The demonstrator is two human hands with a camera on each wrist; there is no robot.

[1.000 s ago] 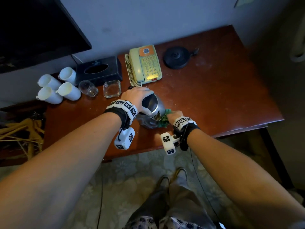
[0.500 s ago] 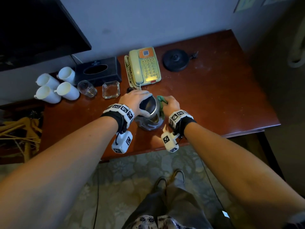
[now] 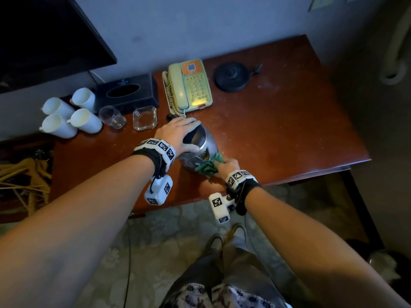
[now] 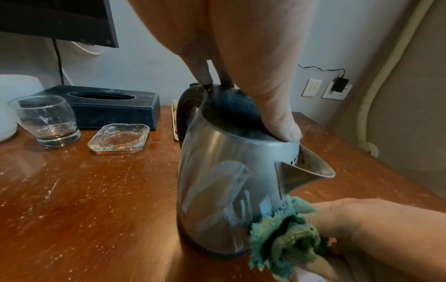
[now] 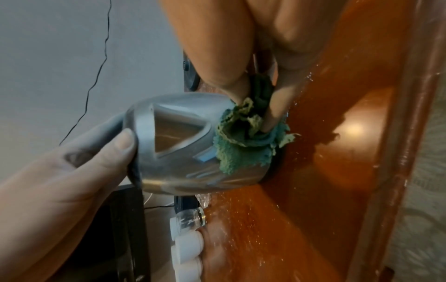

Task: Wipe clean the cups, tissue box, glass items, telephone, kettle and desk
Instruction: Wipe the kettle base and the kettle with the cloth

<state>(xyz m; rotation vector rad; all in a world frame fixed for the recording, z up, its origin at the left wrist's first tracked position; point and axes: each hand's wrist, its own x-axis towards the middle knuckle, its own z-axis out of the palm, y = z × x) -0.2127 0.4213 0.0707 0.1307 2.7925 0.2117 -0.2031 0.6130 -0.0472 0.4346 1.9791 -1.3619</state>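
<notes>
Kettle (image 3: 201, 150), steel, upright on the desk (image 3: 278, 134) near its front edge. Left hand (image 3: 180, 135) spread over the kettle's black lid from above: thumb pressed at the rim just behind the spout, fingers reaching across toward the black handle. Fingers look nearly straight, pressing down more than wrapping; nothing enclosed in the palm.

Right hand (image 3: 226, 164) clenched round a bunched green cloth (image 3: 208, 166). The cloth sits ahead of the fingertips and is pushed against the kettle's lower wall, directly under the spout and close above the base. In the right wrist view the fingers (image 5: 277, 114) dig into the folds with the cloth between them and the steel.

Relative to the two grips: kettle body lies below the left palm and just beyond the right hand's knuckles; the spout points out between the two hands.

Beyond the left hand, away from the person: telephone (image 3: 189, 85). To that hand's outer side: glass ashtray (image 3: 145, 118), tumbler (image 3: 112, 116), black tissue box (image 3: 126, 93), four white cups (image 3: 71, 116) clustered farthest out. Beyond the right hand, well apart: round black kettle base (image 3: 231, 76). Desk surface shows pale specks and streaks.
</notes>
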